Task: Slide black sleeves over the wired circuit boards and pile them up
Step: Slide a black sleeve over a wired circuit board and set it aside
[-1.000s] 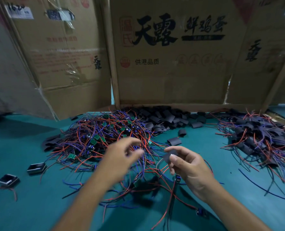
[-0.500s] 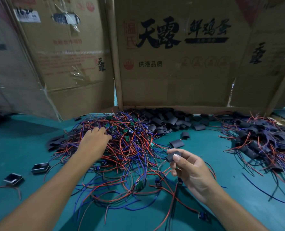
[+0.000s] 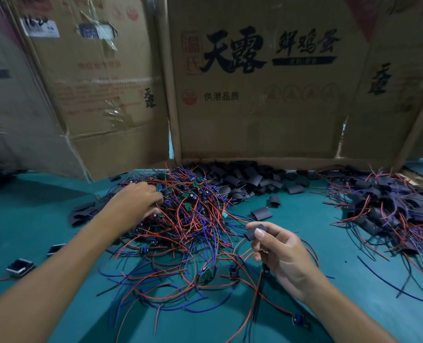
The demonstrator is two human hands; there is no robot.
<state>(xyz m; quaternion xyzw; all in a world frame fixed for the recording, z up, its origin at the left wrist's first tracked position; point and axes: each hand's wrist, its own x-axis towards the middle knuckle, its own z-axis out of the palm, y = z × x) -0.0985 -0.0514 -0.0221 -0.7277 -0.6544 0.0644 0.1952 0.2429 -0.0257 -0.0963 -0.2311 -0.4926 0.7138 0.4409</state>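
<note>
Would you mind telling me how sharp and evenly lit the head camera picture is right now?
Head view: wide-angle bending makes the cardboard boxes lean outward at the edges; light is dim and bluish, with soft shadows on the teal table; the left hand in the wire pile is slightly smeared, while the right hand and its black sleeve look sharper.

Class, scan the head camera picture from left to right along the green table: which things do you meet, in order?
Small black open box → left hand reaching into the tangled heap of red and blue wired circuit boards → right hand pinching a black sleeve → pile of sleeved boards with red and blue wires.
</note>
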